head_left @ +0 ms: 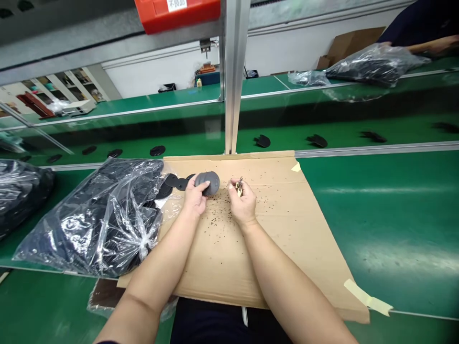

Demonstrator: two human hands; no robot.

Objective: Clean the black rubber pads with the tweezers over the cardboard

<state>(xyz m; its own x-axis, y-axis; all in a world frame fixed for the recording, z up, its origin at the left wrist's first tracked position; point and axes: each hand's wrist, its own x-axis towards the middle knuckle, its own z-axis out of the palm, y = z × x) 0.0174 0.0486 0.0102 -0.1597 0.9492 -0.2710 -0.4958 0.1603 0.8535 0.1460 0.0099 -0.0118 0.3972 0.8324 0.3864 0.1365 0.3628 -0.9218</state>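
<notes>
Head view shows the left hand [195, 197] closed around a grey dome-shaped part [208, 183], thumb across its near face, held just above the far left area of a flattened cardboard sheet [272, 239]. Just to its right, the right hand [243, 203] pinches a small brass-coloured tool [239, 187] between thumb and fingertips; what kind of tool it is cannot be made out. The two hands are near each other but not touching.

Small dark specks [222, 217] are scattered over the cardboard around and beyond the hands. Flat black round pieces [174, 181] lie on the cardboard just left of the grey part, at the mouth of a clear plastic bag [103, 220] that lies on its side and is stuffed with dark pieces, its wrinkled film partly covering the sheet's left edge. Another bag of dark goods [17, 191] sits further left, cut by the frame edge.

The cardboard rests on a green work surface [394, 215], with strips of tape [367, 298] at its right corner. Beyond it, a green conveyor belt [340, 126] carries single black pieces [263, 141], spaced well apart. An aluminium post [233, 76] rises behind the sheet, with a red bin [179, 13] above it. At the far right, a third plastic bag of dark parts [373, 64] lies across the belt beside another person's arm [430, 45].
</notes>
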